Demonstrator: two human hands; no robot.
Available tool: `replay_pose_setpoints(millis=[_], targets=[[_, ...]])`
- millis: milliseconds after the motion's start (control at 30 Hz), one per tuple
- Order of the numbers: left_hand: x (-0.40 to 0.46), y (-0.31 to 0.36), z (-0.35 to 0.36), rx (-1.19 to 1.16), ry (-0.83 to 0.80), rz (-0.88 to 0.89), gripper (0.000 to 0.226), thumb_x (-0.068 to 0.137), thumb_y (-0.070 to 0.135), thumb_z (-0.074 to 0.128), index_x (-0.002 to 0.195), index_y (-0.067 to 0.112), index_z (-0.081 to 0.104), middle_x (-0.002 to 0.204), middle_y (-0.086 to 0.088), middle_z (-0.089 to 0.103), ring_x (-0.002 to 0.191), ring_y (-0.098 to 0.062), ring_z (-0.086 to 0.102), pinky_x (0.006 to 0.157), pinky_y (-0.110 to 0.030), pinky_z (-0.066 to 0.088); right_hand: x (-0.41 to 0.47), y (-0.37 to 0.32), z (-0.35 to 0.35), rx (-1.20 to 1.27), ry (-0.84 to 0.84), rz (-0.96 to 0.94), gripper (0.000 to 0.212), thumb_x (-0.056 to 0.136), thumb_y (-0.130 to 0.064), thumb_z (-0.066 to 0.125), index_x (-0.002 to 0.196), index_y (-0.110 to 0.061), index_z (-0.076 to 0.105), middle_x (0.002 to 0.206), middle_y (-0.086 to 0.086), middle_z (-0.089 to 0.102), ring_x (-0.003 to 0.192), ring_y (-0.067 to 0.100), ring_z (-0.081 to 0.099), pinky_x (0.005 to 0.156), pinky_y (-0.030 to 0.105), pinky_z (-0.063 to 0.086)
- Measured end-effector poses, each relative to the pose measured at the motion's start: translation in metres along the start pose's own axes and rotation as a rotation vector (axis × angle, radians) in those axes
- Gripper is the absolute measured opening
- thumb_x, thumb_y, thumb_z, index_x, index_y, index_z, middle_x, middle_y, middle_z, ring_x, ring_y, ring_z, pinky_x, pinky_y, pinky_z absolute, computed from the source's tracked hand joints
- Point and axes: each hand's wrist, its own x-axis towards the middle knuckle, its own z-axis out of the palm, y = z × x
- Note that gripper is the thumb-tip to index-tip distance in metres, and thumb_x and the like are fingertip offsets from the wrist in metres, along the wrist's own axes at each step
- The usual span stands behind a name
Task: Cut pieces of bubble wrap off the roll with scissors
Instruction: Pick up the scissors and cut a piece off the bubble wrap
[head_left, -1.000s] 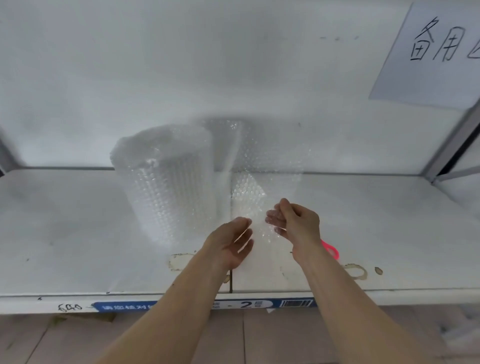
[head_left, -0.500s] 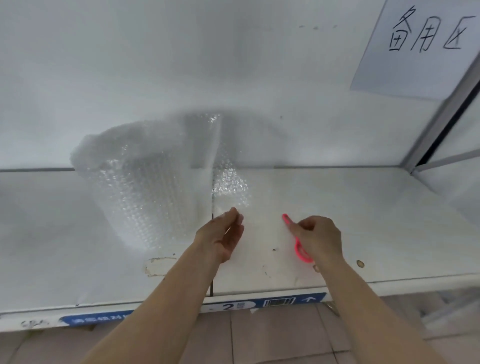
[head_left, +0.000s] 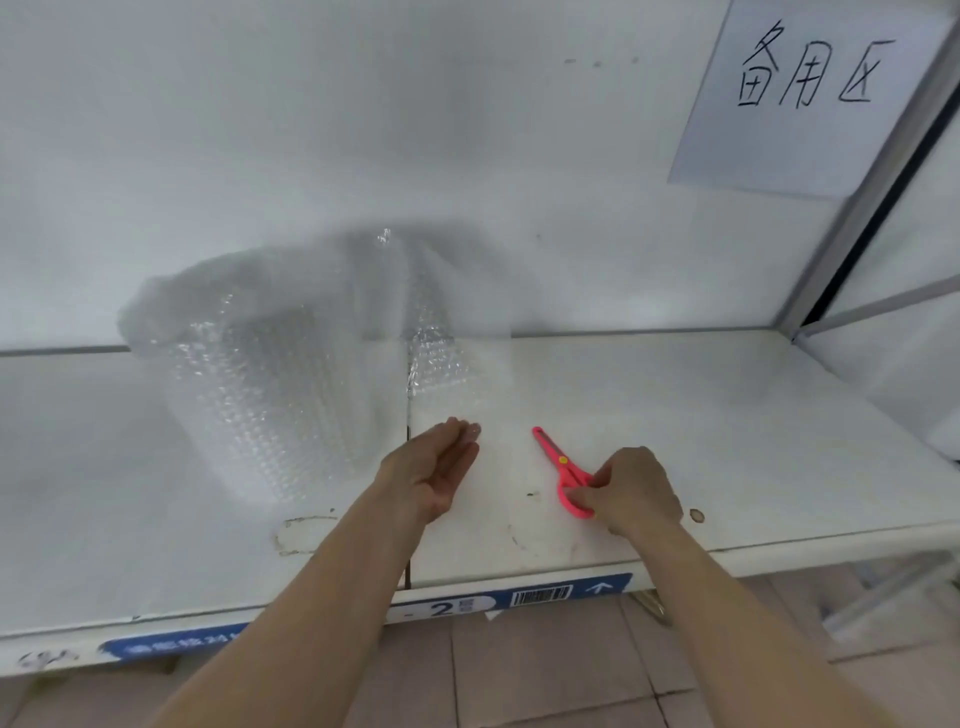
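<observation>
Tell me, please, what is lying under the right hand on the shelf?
The handles of the pink scissors lie under the right hand, on the white shelf. The closed blades stick out toward the back wall; the fingers cover part of the handle loops.

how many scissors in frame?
1. The pink scissors lie on the shelf, handles under the right hand, blades pointing away. None other visible.

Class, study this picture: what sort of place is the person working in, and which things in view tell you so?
Probably a warehouse or stockroom packing area. Clues: a white metal shelf whose front edge bears a blue barcode label, a handwritten paper sign on the wall, and a big bubble wrap roll.
</observation>
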Motion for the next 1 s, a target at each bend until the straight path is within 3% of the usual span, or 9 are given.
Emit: replay_pose_setpoints(millis=[100, 233, 367, 467, 600, 667, 733, 800, 1000], targets=[[-0.002, 0.007, -0.003, -0.002, -0.011, -0.016, 0.007, 0.087, -0.005, 0.066, 0.089, 0.0, 0.063, 0.069, -0.012, 0.073, 0.056, -0.022, 0.073, 0.062, -0.037, 0.06, -0.002, -0.01, 0.003, -0.045, -0.018, -0.048, 0.038, 0.076, -0.046, 0.076, 0.075, -0.009, 0.068, 0.066, 0.0, 0.05, 0.056, 0.015, 0.051, 0.047, 0.024, 0.033], [-0.007, 0.013, -0.006, -0.012, -0.024, -0.039, 0.007, 0.088, -0.005, 0.064, 0.094, -0.002, 0.062, 0.07, -0.014, 0.073, 0.057, -0.024, 0.073, 0.063, -0.039, 0.06, -0.007, -0.021, 0.007, -0.213, 0.019, -0.122, 0.034, 0.084, -0.04, 0.069, 0.07, -0.014, 0.054, 0.086, 0.005, 0.053, 0.069, 0.02, 0.056, 0.048, 0.024, 0.033], [-0.012, 0.017, -0.007, -0.005, -0.043, -0.054, 0.016, 0.088, -0.003, 0.064, 0.104, -0.004, 0.065, 0.077, -0.016, 0.075, 0.057, -0.023, 0.073, 0.061, -0.036, 0.061, -0.018, -0.029, 0.005, -0.411, 0.111, -0.198, 0.026, 0.097, -0.032, 0.057, 0.108, -0.009, 0.063, 0.107, 0.007, 0.05, 0.094, 0.021, 0.055, 0.066, 0.026, 0.039], [-0.013, 0.021, -0.007, -0.007, -0.05, -0.057, 0.033, 0.088, -0.003, 0.065, 0.121, -0.002, 0.064, 0.084, -0.014, 0.075, 0.058, -0.022, 0.073, 0.057, -0.034, 0.061, -0.024, -0.028, 0.004, -0.484, 0.198, -0.24, 0.026, 0.097, -0.031, 0.058, 0.115, -0.012, 0.063, 0.112, 0.004, 0.055, 0.101, 0.019, 0.057, 0.066, 0.026, 0.04], [-0.016, 0.027, -0.009, 0.001, -0.074, -0.051, 0.042, 0.085, -0.002, 0.069, 0.126, 0.0, 0.063, 0.084, -0.013, 0.075, 0.064, -0.02, 0.074, 0.059, -0.033, 0.062, -0.033, -0.037, -0.001, 0.111, 0.308, -0.198, 0.023, 0.085, -0.037, 0.073, 0.089, -0.015, 0.072, 0.086, -0.005, 0.058, 0.075, 0.015, 0.055, 0.054, 0.024, 0.033], [-0.017, 0.028, -0.01, -0.015, -0.084, -0.046, 0.046, 0.082, -0.003, 0.07, 0.128, 0.002, 0.062, 0.088, -0.014, 0.075, 0.066, -0.02, 0.074, 0.057, -0.033, 0.062, -0.042, -0.047, 0.0, 0.534, 0.229, -0.15, 0.022, 0.079, -0.036, 0.079, 0.07, -0.017, 0.071, 0.071, -0.006, 0.064, 0.069, 0.016, 0.057, 0.054, 0.024, 0.036], [-0.019, 0.029, -0.008, -0.038, -0.092, -0.036, 0.049, 0.083, -0.005, 0.068, 0.13, 0.003, 0.059, 0.087, -0.015, 0.075, 0.064, -0.021, 0.074, 0.054, -0.033, 0.061, -0.057, -0.058, 0.005, 0.852, 0.068, -0.07, 0.024, 0.079, -0.037, 0.08, 0.066, -0.019, 0.071, 0.074, 0.0, 0.071, 0.076, 0.018, 0.063, 0.066, 0.027, 0.049], [-0.02, 0.03, -0.004, -0.061, -0.094, -0.028, 0.05, 0.083, -0.007, 0.067, 0.131, 0.004, 0.058, 0.086, -0.015, 0.074, 0.061, -0.021, 0.074, 0.053, -0.033, 0.061, -0.071, -0.064, 0.015, 0.952, -0.116, -0.01, 0.028, 0.082, -0.044, 0.073, 0.078, -0.017, 0.07, 0.089, 0.005, 0.073, 0.086, 0.019, 0.065, 0.079, 0.035, 0.054], [-0.019, 0.029, 0.001, -0.109, -0.077, -0.032, 0.039, 0.082, -0.01, 0.067, 0.116, 0.007, 0.059, 0.082, -0.015, 0.072, 0.055, -0.023, 0.072, 0.054, -0.036, 0.061, -0.108, -0.069, 0.039, 0.826, -0.445, 0.033, 0.06, 0.084, -0.071, 0.048, 0.11, -0.019, 0.059, 0.105, 0.005, 0.065, 0.097, 0.019, 0.065, 0.091, 0.036, 0.057]])
